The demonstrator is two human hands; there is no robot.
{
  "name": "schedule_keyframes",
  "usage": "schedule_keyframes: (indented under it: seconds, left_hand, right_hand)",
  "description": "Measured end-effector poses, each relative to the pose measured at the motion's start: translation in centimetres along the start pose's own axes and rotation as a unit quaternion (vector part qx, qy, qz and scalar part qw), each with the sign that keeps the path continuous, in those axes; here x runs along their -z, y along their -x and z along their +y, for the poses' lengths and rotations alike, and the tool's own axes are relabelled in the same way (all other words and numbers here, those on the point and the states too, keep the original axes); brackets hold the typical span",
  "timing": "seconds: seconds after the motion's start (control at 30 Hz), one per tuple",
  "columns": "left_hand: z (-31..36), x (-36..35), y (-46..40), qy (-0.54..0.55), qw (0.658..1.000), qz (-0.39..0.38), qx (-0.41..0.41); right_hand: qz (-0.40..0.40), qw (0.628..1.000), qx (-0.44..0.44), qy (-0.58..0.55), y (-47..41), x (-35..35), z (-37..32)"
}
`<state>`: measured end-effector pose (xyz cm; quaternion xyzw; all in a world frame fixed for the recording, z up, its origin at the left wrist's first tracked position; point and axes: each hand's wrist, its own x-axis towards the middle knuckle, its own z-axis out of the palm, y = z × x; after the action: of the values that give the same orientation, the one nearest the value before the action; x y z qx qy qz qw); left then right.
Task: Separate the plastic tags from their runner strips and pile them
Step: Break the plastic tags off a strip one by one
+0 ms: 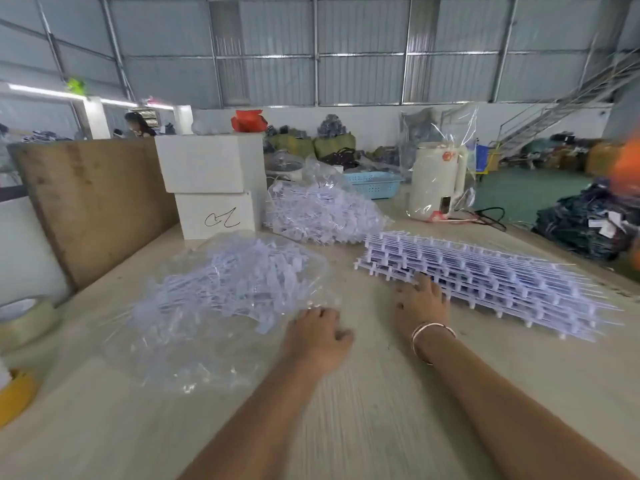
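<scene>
A flat stack of pale lilac tag strips (478, 275), still joined to their runners, lies on the table (346, 427) at right of centre. Your right hand (420, 304) lies flat just left of it, fingers spread, fingertips touching the stack's near edge. A loose pile of separated tags (228, 282) sits on clear plastic sheet at left of centre. Your left hand (317, 332) rests at that pile's lower right edge, fingers bent; whether it holds anything cannot be told. A second loose pile (322, 213) lies at upper centre, beside two stacked white boxes (214, 185). A cream kettle (438, 180) stands at upper right.
</scene>
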<state>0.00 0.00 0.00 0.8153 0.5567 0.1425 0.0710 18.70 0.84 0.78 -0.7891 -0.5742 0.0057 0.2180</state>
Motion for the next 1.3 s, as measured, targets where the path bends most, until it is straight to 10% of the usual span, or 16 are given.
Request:
schedule_keyframes:
  seconds: [0.2, 0.43, 0.53, 0.63, 0.8, 1.3]
  left_hand:
    - [-1.4, 0.3, -0.4, -0.025, 0.996, 0.081, 0.028]
    - [2.8, 0.3, 0.4, 0.001, 0.955, 0.155, -0.252]
    - [5.9, 0.4, -0.3, 0.243, 0.966, 0.021, -0.085]
    - [7.9, 0.7, -2.1, 0.532, 0.828, -0.145, 0.101]
    - [10.0, -0.9, -5.7, 0.692, 0.677, -0.144, 0.202]
    - [10.8, -2.1, -7.3, 0.685, 0.682, -0.079, 0.244]
  right_hand:
    - [-0.058, 0.992, -0.006, 0.110, -1.6, -1.0, 1.5]
    - [0.049, 0.980, 0.058, 0.182, -0.8, 0.1, 0.9]
    - [0.060, 0.976, 0.082, 0.190, -0.3, 0.9, 0.7]
    - [0.014, 0.979, 0.115, 0.167, 0.0, 1.3, 1.0]
    - [-0.021, 0.980, 0.154, 0.124, 0.3, 1.9, 1.1]
    - [-0.074, 0.995, 0.065, -0.009, -1.8, 2.3, 6.6]
